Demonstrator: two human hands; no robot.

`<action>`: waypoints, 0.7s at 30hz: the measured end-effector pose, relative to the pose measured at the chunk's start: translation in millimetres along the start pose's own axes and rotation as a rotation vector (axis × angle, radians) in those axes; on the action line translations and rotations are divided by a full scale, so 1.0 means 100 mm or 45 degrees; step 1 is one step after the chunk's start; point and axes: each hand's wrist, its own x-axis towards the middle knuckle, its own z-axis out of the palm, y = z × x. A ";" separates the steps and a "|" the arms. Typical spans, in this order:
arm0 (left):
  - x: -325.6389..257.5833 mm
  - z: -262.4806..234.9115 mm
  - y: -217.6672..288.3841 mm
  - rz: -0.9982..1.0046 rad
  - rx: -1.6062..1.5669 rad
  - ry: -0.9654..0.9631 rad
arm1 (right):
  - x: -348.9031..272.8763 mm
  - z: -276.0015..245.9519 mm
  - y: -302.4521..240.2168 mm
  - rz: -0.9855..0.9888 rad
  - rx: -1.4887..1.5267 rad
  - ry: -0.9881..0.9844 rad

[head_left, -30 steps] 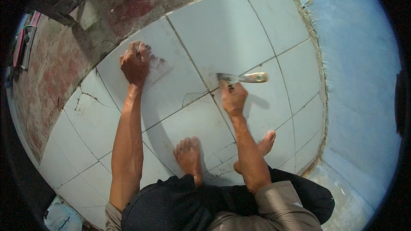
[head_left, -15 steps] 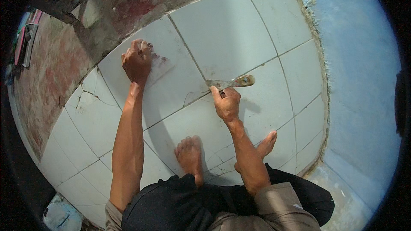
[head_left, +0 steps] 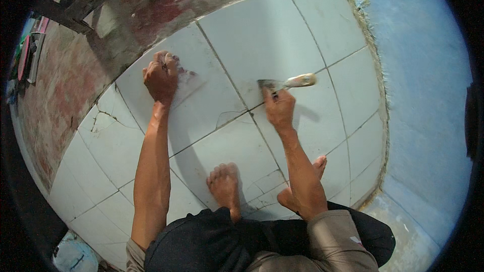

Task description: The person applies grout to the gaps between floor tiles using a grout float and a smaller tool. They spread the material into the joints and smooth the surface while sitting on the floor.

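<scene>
I am crouched over a floor of large white tiles [head_left: 262, 35] with dark joints. My right hand [head_left: 279, 107] grips a putty knife [head_left: 287, 82] with a pale handle, its blade pressed flat on the tile at a joint where several tiles meet. My left hand [head_left: 161, 76] rests in a fist on a tile to the left, closed on a small dark object that I cannot identify, with grey smears beside it. My two bare feet [head_left: 224, 184] stand on the tiles just in front of me.
A cracked tile [head_left: 103, 116] lies at the left edge of the tiling. Beyond it is bare reddish concrete floor [head_left: 55, 95]. A blue wall [head_left: 423, 95] runs along the right with a rough mortar edge. Dark wooden furniture legs [head_left: 85, 0] stand at top left.
My right hand has drawn the putty knife along the joint, first toward me and left, then back out. The left hand has stayed planted on its tile.
</scene>
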 end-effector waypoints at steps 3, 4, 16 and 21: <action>0.01 0.01 0.01 0.011 -0.055 0.029 | 0.10 -0.03 0.17 0.107 -0.044 0.091; 0.02 0.00 -0.01 0.008 -0.041 0.019 | 0.14 -0.04 0.14 0.195 0.039 0.152; 0.01 0.01 0.01 0.017 -0.022 -0.001 | -0.15 0.14 -0.06 -0.048 -0.079 0.081; 0.00 -0.03 -0.01 -0.020 -0.043 0.013 | 0.04 0.09 -0.08 0.147 0.104 0.206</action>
